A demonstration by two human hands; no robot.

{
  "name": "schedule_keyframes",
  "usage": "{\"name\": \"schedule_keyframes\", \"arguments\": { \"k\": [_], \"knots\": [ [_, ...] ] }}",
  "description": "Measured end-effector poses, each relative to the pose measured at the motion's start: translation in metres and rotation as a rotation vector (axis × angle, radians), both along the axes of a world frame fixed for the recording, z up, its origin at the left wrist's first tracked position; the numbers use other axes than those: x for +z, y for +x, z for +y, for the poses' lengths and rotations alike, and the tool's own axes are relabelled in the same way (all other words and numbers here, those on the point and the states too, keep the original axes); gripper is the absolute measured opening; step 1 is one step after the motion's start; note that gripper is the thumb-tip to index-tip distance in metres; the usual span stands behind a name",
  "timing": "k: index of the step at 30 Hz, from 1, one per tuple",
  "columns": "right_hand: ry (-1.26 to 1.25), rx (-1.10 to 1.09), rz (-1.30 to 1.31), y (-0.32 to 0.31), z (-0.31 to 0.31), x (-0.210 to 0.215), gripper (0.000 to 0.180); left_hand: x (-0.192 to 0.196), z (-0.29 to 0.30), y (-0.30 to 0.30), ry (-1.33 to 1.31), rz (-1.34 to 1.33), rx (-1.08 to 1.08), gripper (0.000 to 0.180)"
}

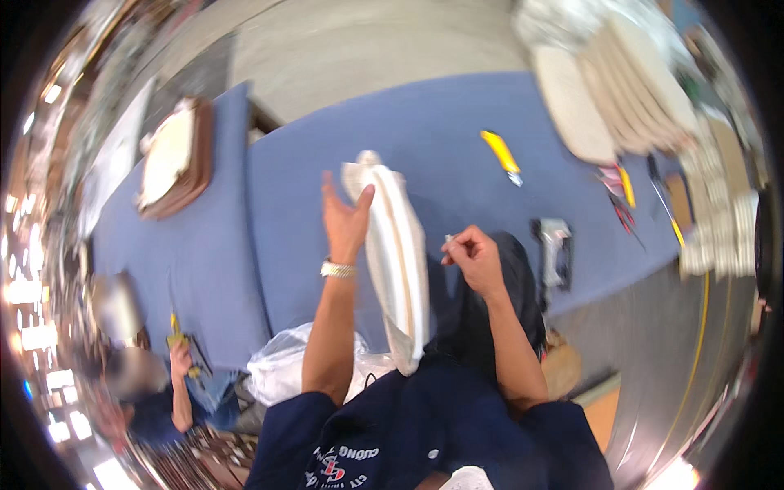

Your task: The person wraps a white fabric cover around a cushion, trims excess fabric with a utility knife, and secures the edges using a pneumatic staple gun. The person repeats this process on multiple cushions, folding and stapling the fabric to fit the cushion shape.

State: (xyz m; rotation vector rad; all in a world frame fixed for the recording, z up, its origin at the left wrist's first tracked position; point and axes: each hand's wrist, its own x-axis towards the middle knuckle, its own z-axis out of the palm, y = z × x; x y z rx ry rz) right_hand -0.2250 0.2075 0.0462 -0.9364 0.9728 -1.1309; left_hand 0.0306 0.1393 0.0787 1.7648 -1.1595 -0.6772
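Standing upright on the blue bench, a long white padded piece rests against the open left hand; the right hand pinches something small, perhaps a needle. Work looks partway through.

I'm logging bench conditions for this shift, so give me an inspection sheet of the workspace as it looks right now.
Surface: blue padded table, mostly bare in the middle.
Job's things: long cream shoe-upper piece, standing up from the lap against the left hand; a small pale item pinched in the right hand, too small to identify.
Clutter: yellow utility knife, black-and-silver tool, stacked cream insoles, brown tray, clear plastic bag.
Grippers: left hand open, thumb on the piece; right hand closed in a pinch.
Cables: nothing seen.
Surroundings: a co-worker's hand holding a yellow tool at lower left.
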Motion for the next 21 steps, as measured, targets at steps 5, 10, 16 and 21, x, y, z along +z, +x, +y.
{"name": "schedule_keyframes", "arguments": {
  "k": [5,10,16,21],
  "knots": [
    [0.157,-0.211,0.278,-0.091,0.092,0.018,0.009,-0.02,0.047,-0.035,0.026,-0.262,-0.287,0.112],
    [0.409,-0.545,1.125,-0.225,0.253,-0.035,0.021,0.01,0.052,-0.014,0.138,0.113,-0.269,0.099],
    [0.719,-0.58,1.298,-0.355,0.285,-0.078,0.047,-0.003,0.084,0.071,0.228,0.173,0.004,0.071],
    [0.143,-0.587,0.95,-0.323,0.136,-0.029,0.053,-0.02,0.138,0.086,0.292,0.255,-0.05,0.084]
  ]
}}
